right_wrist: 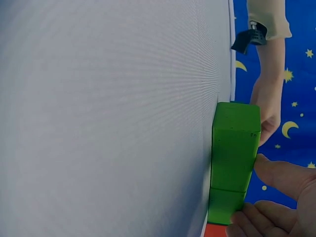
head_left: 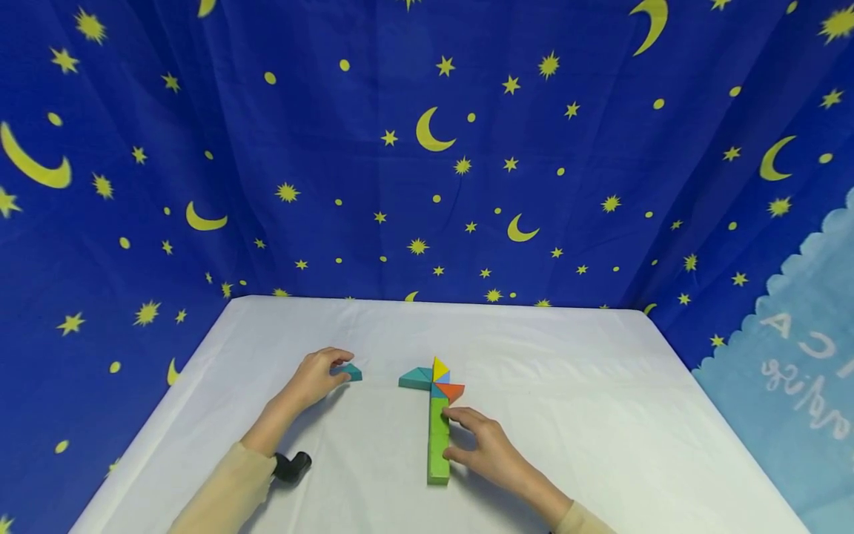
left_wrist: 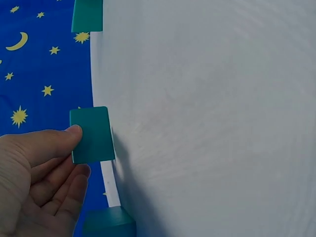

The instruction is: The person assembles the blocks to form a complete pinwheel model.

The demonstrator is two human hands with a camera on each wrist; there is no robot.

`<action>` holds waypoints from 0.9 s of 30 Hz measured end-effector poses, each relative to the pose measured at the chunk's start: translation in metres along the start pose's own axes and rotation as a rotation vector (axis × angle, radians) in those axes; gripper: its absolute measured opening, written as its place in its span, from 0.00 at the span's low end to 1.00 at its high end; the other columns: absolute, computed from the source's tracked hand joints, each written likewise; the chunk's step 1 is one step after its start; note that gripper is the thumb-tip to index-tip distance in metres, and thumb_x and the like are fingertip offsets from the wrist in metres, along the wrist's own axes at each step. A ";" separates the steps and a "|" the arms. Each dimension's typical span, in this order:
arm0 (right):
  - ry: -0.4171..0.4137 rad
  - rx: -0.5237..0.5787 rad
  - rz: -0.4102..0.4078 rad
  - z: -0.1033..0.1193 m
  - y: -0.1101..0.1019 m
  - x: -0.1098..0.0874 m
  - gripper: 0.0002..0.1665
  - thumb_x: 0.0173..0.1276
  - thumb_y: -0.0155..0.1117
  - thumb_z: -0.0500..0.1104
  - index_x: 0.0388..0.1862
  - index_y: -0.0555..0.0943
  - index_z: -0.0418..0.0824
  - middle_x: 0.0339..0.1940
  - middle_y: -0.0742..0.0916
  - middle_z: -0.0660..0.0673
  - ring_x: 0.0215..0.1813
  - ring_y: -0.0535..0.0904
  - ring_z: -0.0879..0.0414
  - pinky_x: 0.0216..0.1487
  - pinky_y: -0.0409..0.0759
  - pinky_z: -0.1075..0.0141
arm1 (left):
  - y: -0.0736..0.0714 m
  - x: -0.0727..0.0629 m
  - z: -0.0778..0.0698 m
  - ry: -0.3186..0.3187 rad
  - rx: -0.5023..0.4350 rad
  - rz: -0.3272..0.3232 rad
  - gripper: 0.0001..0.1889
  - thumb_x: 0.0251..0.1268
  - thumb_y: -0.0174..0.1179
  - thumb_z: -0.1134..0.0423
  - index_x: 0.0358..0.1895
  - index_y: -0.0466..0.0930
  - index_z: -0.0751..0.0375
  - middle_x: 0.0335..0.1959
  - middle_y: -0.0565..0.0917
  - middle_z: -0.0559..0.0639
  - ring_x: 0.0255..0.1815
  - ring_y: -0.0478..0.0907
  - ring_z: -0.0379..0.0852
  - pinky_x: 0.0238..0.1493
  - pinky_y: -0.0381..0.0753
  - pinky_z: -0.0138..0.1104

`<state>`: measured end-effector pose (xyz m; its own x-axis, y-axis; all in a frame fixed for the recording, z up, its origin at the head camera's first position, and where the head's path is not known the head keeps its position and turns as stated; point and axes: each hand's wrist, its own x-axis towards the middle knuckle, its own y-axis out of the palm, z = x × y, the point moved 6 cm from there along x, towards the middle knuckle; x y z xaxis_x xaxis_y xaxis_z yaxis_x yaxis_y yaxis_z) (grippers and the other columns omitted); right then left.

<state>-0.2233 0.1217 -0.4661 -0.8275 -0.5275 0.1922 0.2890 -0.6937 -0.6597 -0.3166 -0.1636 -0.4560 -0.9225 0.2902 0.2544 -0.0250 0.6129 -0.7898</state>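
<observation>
My left hand pinches a teal triangular block between thumb and fingers, left of the block figure. In the left wrist view, one teal block shows at the top edge and another at the bottom. My right hand is at the right side of the long green blocks, thumb and fingertips spread along them. Above the green blocks, small blue, yellow and orange-red triangles meet, with teal triangles out to the left.
A white-covered table carries the blocks. Blue curtains with yellow moons and stars stand behind and at the sides. A light blue cloth hangs at the right. A black device sits by the left sleeve.
</observation>
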 end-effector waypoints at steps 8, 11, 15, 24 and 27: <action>0.006 0.000 0.000 0.000 0.001 0.000 0.34 0.60 0.70 0.45 0.63 0.71 0.33 0.60 0.78 0.42 0.60 0.74 0.46 0.58 0.74 0.55 | 0.004 0.002 0.003 -0.005 -0.006 -0.008 0.15 0.54 0.67 0.71 0.47 0.82 0.67 0.44 0.82 0.58 0.43 0.79 0.54 0.46 0.79 0.45; 0.009 0.002 -0.001 0.000 0.001 0.000 0.34 0.60 0.70 0.44 0.63 0.71 0.33 0.60 0.78 0.42 0.60 0.74 0.46 0.58 0.74 0.55 | 0.004 0.002 0.002 -0.003 -0.007 -0.010 0.14 0.54 0.66 0.71 0.46 0.82 0.67 0.43 0.82 0.58 0.43 0.79 0.53 0.45 0.79 0.44; 0.004 0.001 -0.004 0.001 0.001 -0.001 0.34 0.60 0.70 0.44 0.62 0.71 0.32 0.60 0.78 0.42 0.60 0.74 0.46 0.58 0.74 0.55 | 0.004 0.002 0.001 0.010 -0.002 -0.023 0.13 0.54 0.66 0.71 0.45 0.82 0.67 0.42 0.83 0.57 0.41 0.80 0.52 0.44 0.79 0.44; 0.003 -0.004 -0.001 0.000 0.000 0.000 0.34 0.60 0.69 0.45 0.62 0.71 0.32 0.60 0.77 0.42 0.60 0.74 0.46 0.58 0.74 0.56 | 0.003 0.001 -0.005 -0.013 -0.020 -0.038 0.12 0.54 0.68 0.67 0.43 0.83 0.64 0.40 0.83 0.54 0.40 0.79 0.51 0.43 0.79 0.44; 0.004 -0.007 0.002 0.000 0.000 0.000 0.34 0.60 0.69 0.45 0.63 0.71 0.32 0.60 0.77 0.42 0.60 0.74 0.46 0.58 0.74 0.55 | 0.003 0.000 -0.008 -0.028 -0.032 -0.039 0.12 0.54 0.68 0.66 0.42 0.83 0.64 0.39 0.83 0.53 0.40 0.79 0.51 0.43 0.79 0.43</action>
<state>-0.2233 0.1221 -0.4661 -0.8292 -0.5265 0.1879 0.2870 -0.6893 -0.6652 -0.3134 -0.1555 -0.4539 -0.9315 0.2451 0.2687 -0.0496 0.6465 -0.7613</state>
